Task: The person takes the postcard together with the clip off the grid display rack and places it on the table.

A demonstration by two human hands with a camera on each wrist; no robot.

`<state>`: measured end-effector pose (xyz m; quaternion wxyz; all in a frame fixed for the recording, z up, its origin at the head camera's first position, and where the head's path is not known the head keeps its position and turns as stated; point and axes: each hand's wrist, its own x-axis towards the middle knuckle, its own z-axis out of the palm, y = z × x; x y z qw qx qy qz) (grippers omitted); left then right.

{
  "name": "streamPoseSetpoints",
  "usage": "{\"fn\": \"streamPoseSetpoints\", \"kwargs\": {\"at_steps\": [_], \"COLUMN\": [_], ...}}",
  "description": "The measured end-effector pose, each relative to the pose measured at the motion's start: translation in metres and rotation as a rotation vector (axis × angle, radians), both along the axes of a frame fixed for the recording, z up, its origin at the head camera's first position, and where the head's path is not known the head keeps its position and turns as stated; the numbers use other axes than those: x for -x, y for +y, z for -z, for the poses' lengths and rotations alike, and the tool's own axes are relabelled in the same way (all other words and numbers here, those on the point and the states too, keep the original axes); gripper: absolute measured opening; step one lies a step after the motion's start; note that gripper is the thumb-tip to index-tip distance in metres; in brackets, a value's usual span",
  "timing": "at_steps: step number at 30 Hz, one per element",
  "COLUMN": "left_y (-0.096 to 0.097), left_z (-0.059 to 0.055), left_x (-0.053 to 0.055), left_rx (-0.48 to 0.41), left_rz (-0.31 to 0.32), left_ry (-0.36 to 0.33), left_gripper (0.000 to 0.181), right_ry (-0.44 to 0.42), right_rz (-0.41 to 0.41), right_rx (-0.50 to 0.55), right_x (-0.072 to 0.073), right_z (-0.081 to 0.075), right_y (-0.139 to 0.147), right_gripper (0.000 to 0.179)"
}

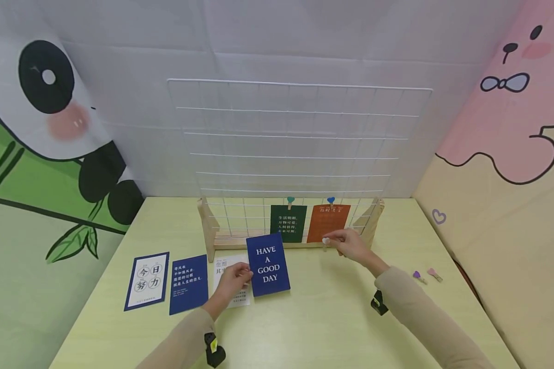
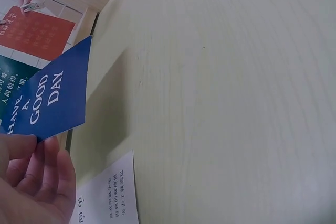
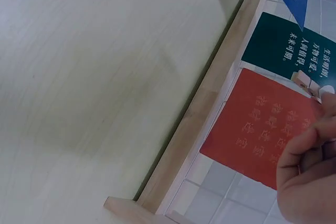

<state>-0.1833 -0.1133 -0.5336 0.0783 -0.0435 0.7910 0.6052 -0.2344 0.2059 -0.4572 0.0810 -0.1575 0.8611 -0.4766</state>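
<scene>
So our left hand pinches the blue card by its left edge, long side near upright, before the rack; our right pinches a clip off the card's right.

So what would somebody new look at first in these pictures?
Probably the big cartoon face at the far left of the head view, and the pink cartoon animal with its bow tie at the upper right. Next might come the blue HAVE A GOOD DAY card, held in the left grip in front of the wire rack.
</scene>
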Motion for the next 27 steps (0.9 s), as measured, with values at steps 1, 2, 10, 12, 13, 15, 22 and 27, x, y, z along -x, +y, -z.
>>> {"fn": "streamPoseSetpoints", "kwargs": {"at_steps": [1,2,10,12,13,15,22,27], "left_y": [0.0,0.0,0.001,0.001,0.002,0.002,0.002,0.002], "left_z": [0.001,0.001,0.003,0.003,0.004,0.005,0.013,0.017], "left_x": [0.0,-0.001,-0.003,-0.004,-0.004,-0.004,-0.003,-0.005], "left_rx": [-0.007,-0.012,-0.079,-0.089,-0.098,-0.11,-0.124,-0.12], "left_rz": [0.001,0.002,0.014,0.012,0.007,0.011,0.018,0.029], "left_ry": [-0.009,-0.015,-0.058,-0.07,-0.085,-0.095,-0.119,-0.119], "left_gripper": [0.017,0.017,0.017,0.016,0.015,0.016,0.016,0.016], "right_ry": [0.001,-0.004,-0.056,-0.064,-0.073,-0.086,-0.139,-0.184], "right_rz": [-0.001,-0.003,-0.01,-0.008,0.0,0.01,-0.005,-0.024], "right_rx": [-0.003,0.004,0.01,-0.008,-0.021,-0.049,-0.092,-0.092], "right_x": [0.0,0.0,0.001,0.0,-0.001,-0.002,-0.005,-0.008], "right_z": [0.001,0.001,0.01,0.012,0.012,0.013,0.017,0.019], "right_y": [0.003,0.005,0.029,0.035,0.038,0.044,0.071,0.092], "right_gripper": [0.026,0.026,0.03,0.031,0.03,0.028,0.028,0.031]}}
